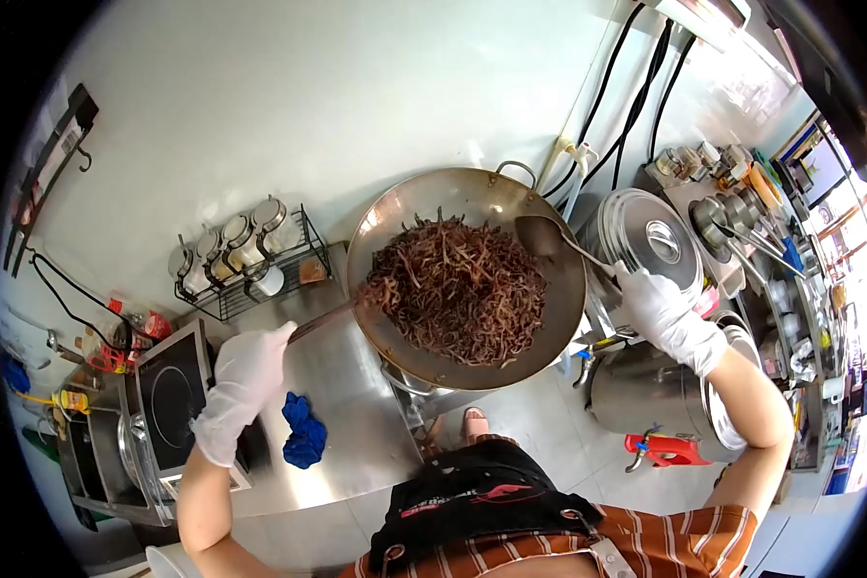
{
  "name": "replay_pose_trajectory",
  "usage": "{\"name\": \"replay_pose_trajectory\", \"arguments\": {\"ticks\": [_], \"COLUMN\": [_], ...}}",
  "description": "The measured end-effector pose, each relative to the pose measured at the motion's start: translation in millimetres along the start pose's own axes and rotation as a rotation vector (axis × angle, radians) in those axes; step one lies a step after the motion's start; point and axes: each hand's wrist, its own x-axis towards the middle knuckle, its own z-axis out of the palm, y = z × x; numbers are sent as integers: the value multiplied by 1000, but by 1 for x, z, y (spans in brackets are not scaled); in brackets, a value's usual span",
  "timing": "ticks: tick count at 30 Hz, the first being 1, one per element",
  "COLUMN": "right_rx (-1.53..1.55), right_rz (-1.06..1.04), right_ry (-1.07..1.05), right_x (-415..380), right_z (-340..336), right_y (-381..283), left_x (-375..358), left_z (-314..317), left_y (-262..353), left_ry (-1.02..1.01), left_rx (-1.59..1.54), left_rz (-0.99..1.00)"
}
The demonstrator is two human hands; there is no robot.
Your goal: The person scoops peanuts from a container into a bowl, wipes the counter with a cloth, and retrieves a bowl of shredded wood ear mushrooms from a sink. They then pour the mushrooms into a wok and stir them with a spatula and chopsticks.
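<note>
A large wok (414, 361) holds a heap of dark reddish-brown shredded strips (462, 289). My left hand (246, 385), in a white glove, is closed on the handle of a utensil (323, 320) whose far end reaches into the left side of the heap. At the wok's right, my right hand (660, 313), gloved too, grips the handle of a metal ladle (541, 235). The ladle's bowl rests inside the wok near its upper right wall, beside the heap.
A blue cloth (303, 432) lies on the steel counter (342, 424). Left are an induction cooker (171, 395) and a wire rack (260, 275) with jars. Lidded pots (645, 241) and a steel drum with taps (645, 390) stand right.
</note>
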Motion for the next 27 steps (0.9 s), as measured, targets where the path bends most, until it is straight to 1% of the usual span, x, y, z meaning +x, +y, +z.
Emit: {"name": "replay_pose_trajectory", "arguments": {"ticks": [1, 2, 3, 5, 6, 7, 8, 9, 10, 11, 12, 13, 14, 15, 17, 18, 19, 20, 21, 23, 24, 25, 27], "right_rx": [32, -41, -110, -82, -160, -160, 185, 524, 742, 961, 1059, 1155, 1050, 1061, 1007, 1013, 968, 919, 920, 967, 939, 981, 1042], "right_rz": [35, 61, -126, -556, -429, -436, -176, 94, 145, 193, 242, 291, 241, 220, 158, 159, 142, 126, 131, 104, 153, 106, 150], "right_ry": [-137, -233, -334, -277, -710, -708, -779, -822, -830, -830, -796, -763, -505, -462, -334, -345, -299, -253, -257, -159, -243, -139, -189], "right_x": [6, 11, 17, 37, 67, 74, 82, 86, 92, 96, 91, 82, 72, 65, 52, 45, 40, 34, 28, 22, 17, 11, 7], "right_z": [2, -14, -25, 13, 47, 35, 24, 14, 44, 73, 71, 70, 82, 88, 91, 88, 81, 76, 76, 65, 47, 39, 18], "right_y": [3, -5, -2, 32, 34, 16, -8, -23, -29, -38, -46, -54, -62, -59, -60, -60, -59, -57, -54, -55, -54, -54, -53], "left_x": [-2, -1, 2, 12, 20, 35, 51, 71, 88, 101, 110, 116, 111, 106, 97, 92, 89, 84, 80, 74, 70, 65, 60], "left_z": [-9, -14, -15, -21, -11, 0, 11, 44, 65, 91, 110, 145, 148, 151, 155, 154, 150, 144, 140, 131, 121, 112, 99], "left_y": [-3, -6, -5, 3, 5, 11, 24, 24, 37, 47, 59, 55, 59, 62, 62, 61, 60, 60, 60, 60, 63, 66, 67], "left_ry": [-68, -136, -138, -209, -175, -190, -212, -206, -152, -123, -121, -94, -92, -97, -93, -79, -84, -45, -9, 6, 36, 64, 78], "left_rx": [68, 136, 139, 148, 115, 132, 119, 87, -9, -160, -244, -321, -375, -430, -481, -529, -527, -558, -590, -601, -616, -633, -630], "left_rz": [-4, -10, -12, -4, 15, 55, 14, 44, 66, 21, -11, -80, -108, -136, -157, -169, -168, -182, -195, -190, -177, -165, -133]}}
